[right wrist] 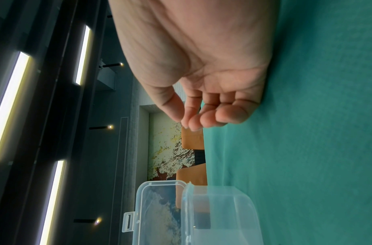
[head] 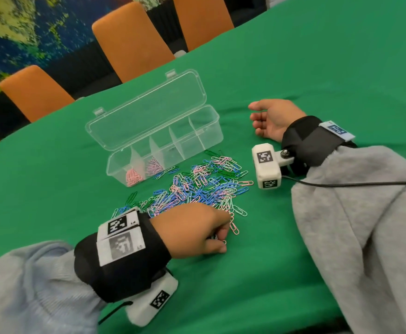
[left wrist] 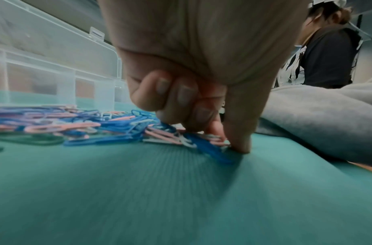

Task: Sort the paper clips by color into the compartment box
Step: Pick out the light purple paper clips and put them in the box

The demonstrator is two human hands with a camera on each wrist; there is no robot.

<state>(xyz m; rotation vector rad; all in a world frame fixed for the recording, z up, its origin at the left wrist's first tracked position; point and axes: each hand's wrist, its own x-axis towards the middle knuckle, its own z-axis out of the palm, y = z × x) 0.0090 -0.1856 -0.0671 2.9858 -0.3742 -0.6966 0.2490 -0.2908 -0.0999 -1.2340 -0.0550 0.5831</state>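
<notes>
A clear compartment box [head: 197,138] stands with its lid open; pink clips [head: 134,177] lie in its two leftmost compartments. In front of it a mixed pile of paper clips [head: 197,186] in blue, pink, green and white is spread over the green cloth. My left hand [head: 221,239] is at the pile's near edge with its fingers curled. In the left wrist view the left hand [left wrist: 229,142] pinches clips between thumb and index finger against the cloth. My right hand [head: 257,119] lies on its side to the right of the box, fingers loosely curled and holding nothing.
The box [left wrist: 55,74] is to the left of the pile [left wrist: 76,126] in the left wrist view. Orange chairs [head: 134,42] line the table's far edge. Another person [left wrist: 327,54] sits in the background. Bare green cloth [head: 317,68] stretches beyond my right hand.
</notes>
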